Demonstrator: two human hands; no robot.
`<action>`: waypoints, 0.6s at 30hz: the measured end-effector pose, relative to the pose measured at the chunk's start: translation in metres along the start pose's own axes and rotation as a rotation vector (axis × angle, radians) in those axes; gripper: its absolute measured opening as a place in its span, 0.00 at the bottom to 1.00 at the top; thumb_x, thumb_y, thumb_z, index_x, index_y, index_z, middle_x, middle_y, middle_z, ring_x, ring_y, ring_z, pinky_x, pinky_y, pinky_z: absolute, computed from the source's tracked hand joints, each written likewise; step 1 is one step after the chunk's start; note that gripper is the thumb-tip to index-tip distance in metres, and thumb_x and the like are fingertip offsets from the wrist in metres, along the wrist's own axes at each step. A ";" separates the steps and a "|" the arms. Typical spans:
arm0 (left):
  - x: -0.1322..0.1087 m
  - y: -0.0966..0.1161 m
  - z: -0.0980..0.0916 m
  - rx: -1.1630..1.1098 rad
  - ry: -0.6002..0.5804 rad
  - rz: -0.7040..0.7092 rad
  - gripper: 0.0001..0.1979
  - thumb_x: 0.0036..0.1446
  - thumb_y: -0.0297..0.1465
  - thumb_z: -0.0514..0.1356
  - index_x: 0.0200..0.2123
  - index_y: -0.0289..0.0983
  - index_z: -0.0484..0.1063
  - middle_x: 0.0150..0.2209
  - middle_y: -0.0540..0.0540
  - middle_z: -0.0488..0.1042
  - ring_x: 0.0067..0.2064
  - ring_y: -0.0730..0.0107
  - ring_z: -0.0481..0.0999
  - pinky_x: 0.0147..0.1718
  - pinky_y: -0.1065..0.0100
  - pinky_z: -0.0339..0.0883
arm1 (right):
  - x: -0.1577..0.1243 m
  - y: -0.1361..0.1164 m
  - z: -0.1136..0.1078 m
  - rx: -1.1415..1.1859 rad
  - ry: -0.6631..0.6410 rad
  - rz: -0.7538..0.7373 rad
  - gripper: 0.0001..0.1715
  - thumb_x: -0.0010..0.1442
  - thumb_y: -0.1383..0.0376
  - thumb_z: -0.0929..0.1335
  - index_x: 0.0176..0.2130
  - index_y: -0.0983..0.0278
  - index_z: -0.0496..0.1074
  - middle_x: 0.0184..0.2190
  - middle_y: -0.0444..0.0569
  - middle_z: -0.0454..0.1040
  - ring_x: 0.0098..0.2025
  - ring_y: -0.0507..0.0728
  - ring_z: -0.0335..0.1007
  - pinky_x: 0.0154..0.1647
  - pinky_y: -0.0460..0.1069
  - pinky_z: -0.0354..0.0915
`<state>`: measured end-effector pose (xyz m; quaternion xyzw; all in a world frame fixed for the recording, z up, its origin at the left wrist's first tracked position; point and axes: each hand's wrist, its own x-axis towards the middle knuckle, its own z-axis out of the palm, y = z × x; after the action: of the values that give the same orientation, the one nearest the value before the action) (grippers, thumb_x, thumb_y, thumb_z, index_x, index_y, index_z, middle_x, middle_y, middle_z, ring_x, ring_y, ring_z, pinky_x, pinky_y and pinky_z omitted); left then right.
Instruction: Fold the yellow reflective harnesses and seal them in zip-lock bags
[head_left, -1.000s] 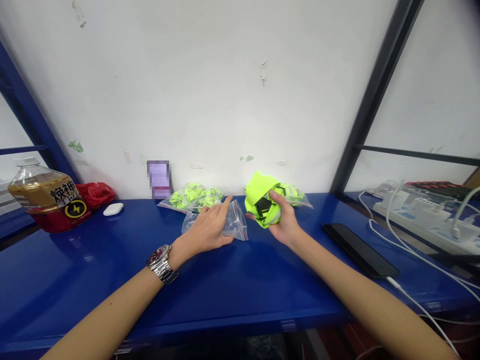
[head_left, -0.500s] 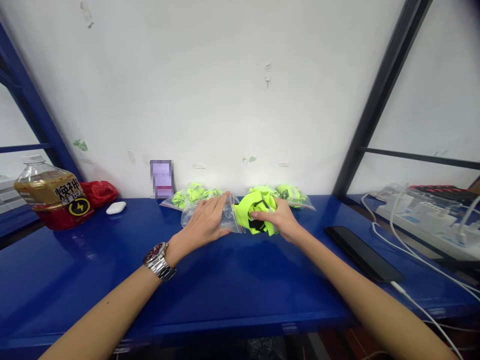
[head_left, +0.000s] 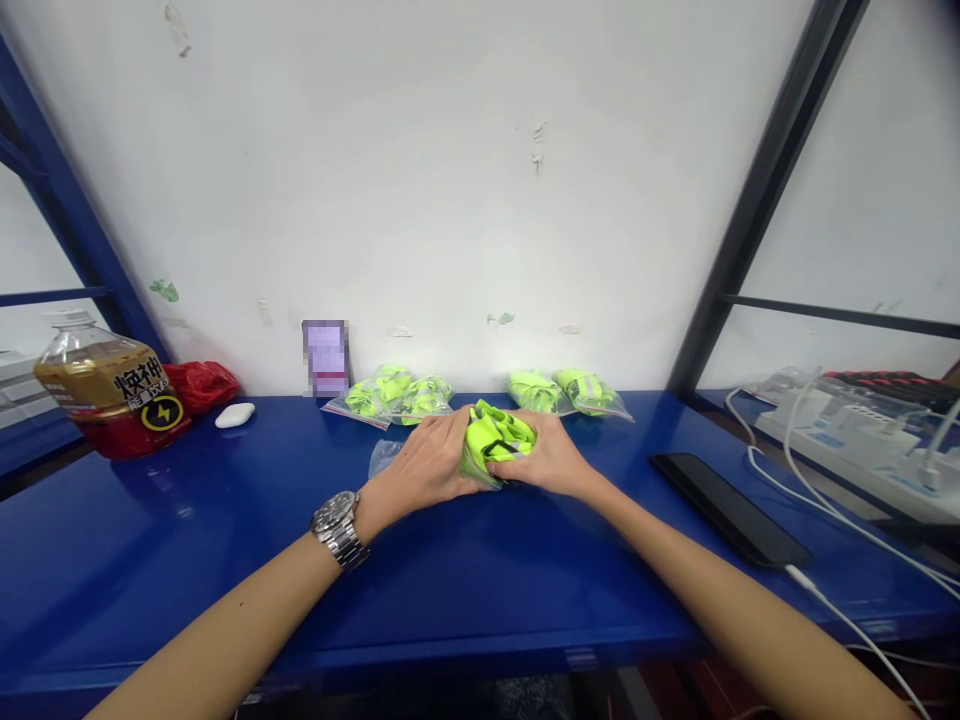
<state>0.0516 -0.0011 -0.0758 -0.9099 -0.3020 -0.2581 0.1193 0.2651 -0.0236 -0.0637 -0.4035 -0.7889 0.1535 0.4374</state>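
Note:
My left hand (head_left: pixel 429 462), with a metal watch (head_left: pixel 340 527) on its wrist, is closed around a clear zip bag (head_left: pixel 384 455). My right hand (head_left: pixel 551 455) grips a bundled neon-yellow reflective vest (head_left: pixel 499 432) at the mouth of the bag. The vest has grey and black strips, and its left side is at least partly inside the plastic. My left fingers hide much of the bag. Behind the hands lie bagged yellow bundles on the left (head_left: pixel 397 392) and on the right (head_left: pixel 559 390), by the wall.
A large drink bottle (head_left: pixel 105 390), a red plastic bag (head_left: pixel 199 388) and a white earbud case (head_left: pixel 235 415) stand on the left. A screen (head_left: pixel 327 357) leans against the wall. On the right are a black phone (head_left: pixel 727 508) on a white cable and a power strip (head_left: pixel 862 440).
My right hand has moved left and pushed the yellow bundle against the bag's mouth. My left hand has come slightly right, and both hands are closer together.

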 end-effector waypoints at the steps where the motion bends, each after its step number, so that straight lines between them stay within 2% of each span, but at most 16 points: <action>1: 0.000 0.001 0.002 -0.033 -0.012 -0.011 0.47 0.53 0.51 0.60 0.65 0.31 0.42 0.58 0.29 0.64 0.58 0.48 0.67 0.52 0.54 0.63 | 0.000 0.000 0.002 -0.035 -0.001 -0.008 0.16 0.42 0.59 0.75 0.31 0.63 0.74 0.28 0.44 0.73 0.29 0.55 0.67 0.31 0.48 0.63; 3: 0.001 0.005 0.003 -0.066 -0.030 -0.042 0.49 0.53 0.50 0.60 0.66 0.31 0.37 0.59 0.28 0.62 0.57 0.48 0.68 0.50 0.56 0.65 | 0.000 0.001 0.005 -0.081 0.010 -0.009 0.15 0.43 0.57 0.75 0.30 0.63 0.74 0.27 0.44 0.72 0.28 0.54 0.66 0.30 0.48 0.63; 5: 0.003 0.009 0.000 -0.010 -0.014 -0.112 0.52 0.52 0.51 0.60 0.66 0.29 0.35 0.59 0.26 0.63 0.56 0.46 0.69 0.49 0.54 0.65 | 0.000 0.001 0.007 -0.077 0.044 -0.007 0.19 0.42 0.57 0.75 0.36 0.62 0.75 0.31 0.45 0.74 0.31 0.57 0.69 0.34 0.50 0.65; 7: 0.005 0.012 -0.004 0.117 0.021 -0.230 0.53 0.49 0.55 0.60 0.65 0.27 0.42 0.55 0.25 0.66 0.54 0.41 0.70 0.49 0.49 0.63 | 0.001 0.001 0.006 -0.047 0.096 0.002 0.27 0.42 0.58 0.75 0.43 0.61 0.75 0.37 0.47 0.76 0.37 0.60 0.71 0.41 0.53 0.66; 8: 0.006 0.013 -0.006 0.179 0.025 -0.296 0.51 0.46 0.57 0.60 0.62 0.27 0.49 0.51 0.26 0.70 0.51 0.40 0.72 0.48 0.48 0.63 | 0.002 0.001 0.005 -0.030 0.120 0.012 0.30 0.41 0.58 0.75 0.46 0.61 0.74 0.39 0.47 0.76 0.39 0.61 0.72 0.43 0.54 0.66; 10: 0.007 0.013 -0.009 0.240 -0.024 -0.392 0.42 0.45 0.59 0.59 0.51 0.30 0.64 0.41 0.31 0.75 0.43 0.41 0.76 0.43 0.49 0.65 | 0.002 0.001 0.003 -0.009 0.151 0.024 0.31 0.41 0.58 0.76 0.46 0.61 0.74 0.40 0.48 0.77 0.41 0.62 0.72 0.45 0.55 0.66; 12: 0.006 0.011 -0.009 0.211 -0.105 -0.413 0.31 0.48 0.56 0.58 0.41 0.34 0.68 0.34 0.36 0.76 0.38 0.46 0.77 0.36 0.54 0.68 | 0.002 0.000 0.001 -0.013 0.170 0.022 0.32 0.40 0.57 0.76 0.46 0.61 0.74 0.40 0.49 0.77 0.41 0.62 0.73 0.45 0.55 0.66; 13: 0.006 0.010 -0.008 0.179 -0.130 -0.398 0.26 0.50 0.52 0.58 0.40 0.34 0.67 0.34 0.37 0.76 0.37 0.47 0.77 0.35 0.55 0.68 | 0.001 0.000 0.000 -0.021 0.173 0.020 0.32 0.40 0.57 0.76 0.46 0.62 0.74 0.40 0.49 0.77 0.41 0.62 0.73 0.45 0.55 0.66; 15: 0.005 0.009 -0.006 0.121 -0.121 -0.346 0.25 0.51 0.46 0.59 0.45 0.34 0.65 0.41 0.36 0.75 0.42 0.48 0.76 0.39 0.55 0.68 | 0.001 -0.001 0.000 -0.032 0.172 0.031 0.31 0.40 0.58 0.76 0.46 0.62 0.74 0.40 0.49 0.77 0.40 0.62 0.73 0.44 0.54 0.66; 18: 0.005 0.012 0.000 0.085 -0.077 -0.278 0.40 0.46 0.47 0.62 0.57 0.31 0.55 0.53 0.30 0.68 0.54 0.43 0.70 0.49 0.49 0.63 | 0.000 -0.003 0.004 -0.053 0.174 0.065 0.30 0.41 0.60 0.75 0.45 0.63 0.74 0.38 0.48 0.77 0.37 0.60 0.72 0.42 0.53 0.66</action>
<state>0.0622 -0.0078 -0.0741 -0.8627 -0.4401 -0.2237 0.1094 0.2600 -0.0250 -0.0642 -0.4520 -0.7381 0.1111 0.4884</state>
